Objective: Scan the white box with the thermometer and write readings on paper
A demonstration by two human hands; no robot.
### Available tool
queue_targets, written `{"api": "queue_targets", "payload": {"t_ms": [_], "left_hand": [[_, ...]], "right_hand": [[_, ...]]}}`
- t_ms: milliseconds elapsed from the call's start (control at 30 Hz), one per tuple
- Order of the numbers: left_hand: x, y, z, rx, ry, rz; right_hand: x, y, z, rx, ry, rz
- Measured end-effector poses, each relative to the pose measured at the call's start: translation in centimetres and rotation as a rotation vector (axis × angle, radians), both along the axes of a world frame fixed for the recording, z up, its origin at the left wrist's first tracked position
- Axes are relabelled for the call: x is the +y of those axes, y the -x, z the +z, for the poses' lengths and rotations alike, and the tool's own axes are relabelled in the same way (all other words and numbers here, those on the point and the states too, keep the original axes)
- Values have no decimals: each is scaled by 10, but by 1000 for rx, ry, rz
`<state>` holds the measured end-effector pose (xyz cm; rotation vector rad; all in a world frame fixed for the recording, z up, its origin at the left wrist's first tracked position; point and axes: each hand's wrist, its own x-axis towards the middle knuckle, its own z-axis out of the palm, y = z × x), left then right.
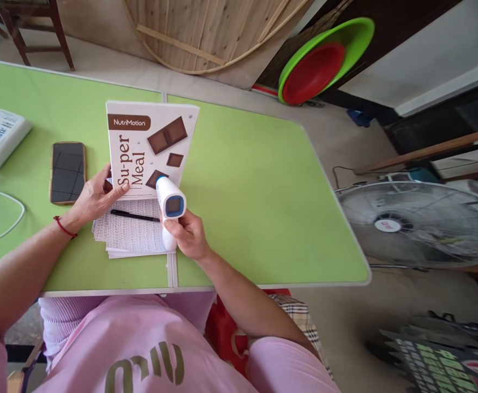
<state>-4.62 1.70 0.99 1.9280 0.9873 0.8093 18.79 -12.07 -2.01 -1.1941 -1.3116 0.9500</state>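
Observation:
My left hand [97, 194] grips the lower left corner of a white box [126, 150] printed "NutriMotion Su-per Meal" with brown chocolate pieces, thumb on its front. The box stands tilted above the table. Around the handle of a white and blue infrared thermometer [166, 191] my right hand [190, 234] is closed. Its small screen faces me, and its head is in front of the box's lower right corner. Beneath lie handwritten paper sheets [135, 237] with a black pen [135, 215] across them; the pen's right end is hidden behind the thermometer and my hand.
A phone [67, 173] lies left of the box on the green table [255, 202]. Farther left are a white device [2, 136] and a white cable [20, 210]. A standing fan [390, 224] is beyond the table's right edge; green and red basins [315, 73] lean behind.

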Motion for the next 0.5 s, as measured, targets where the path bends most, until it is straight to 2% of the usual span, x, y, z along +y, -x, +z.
{"api": "queue_targets", "payload": {"t_ms": [167,300,500], "left_hand": [[-1,-2,1,11,6,-3],[-1,-2,0,27,-7,0],[0,-1,-3,20,-33,-9]], "right_hand": [[3,-1,0,126,147,-51],[2,1,1,215,241,-36],[1,1,0,163,225,27]]}}
